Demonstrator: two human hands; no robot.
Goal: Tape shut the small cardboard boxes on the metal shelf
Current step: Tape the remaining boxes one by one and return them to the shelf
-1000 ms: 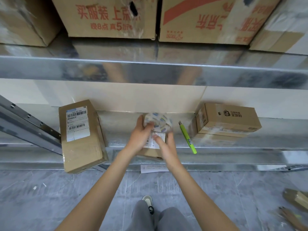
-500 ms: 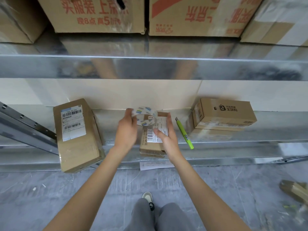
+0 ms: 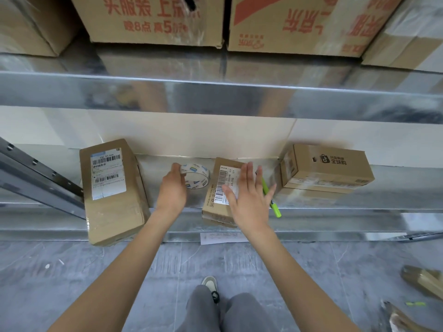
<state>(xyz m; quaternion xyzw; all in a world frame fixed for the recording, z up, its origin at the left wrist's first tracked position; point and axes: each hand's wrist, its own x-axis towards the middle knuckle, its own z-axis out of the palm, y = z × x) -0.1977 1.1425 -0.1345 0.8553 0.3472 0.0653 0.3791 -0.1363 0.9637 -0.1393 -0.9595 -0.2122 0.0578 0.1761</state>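
left hand (image 3: 172,191) grasps the tape roll (image 3: 195,176); right hand (image 3: 249,200), fingers straight, released, over the small box (image 3: 217,207).

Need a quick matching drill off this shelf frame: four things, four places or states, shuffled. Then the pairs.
Things:
1. tape roll
2. green utility knife
3. small middle box
4. large labelled box

Places or states:
A. overhangs the shelf's front edge at far left
B. under the flat right hand
C. in the left hand grip
D. lies on the metal shelf between the middle box and the logo-printed box

Pairs: 1-C, 2-D, 3-B, 4-A
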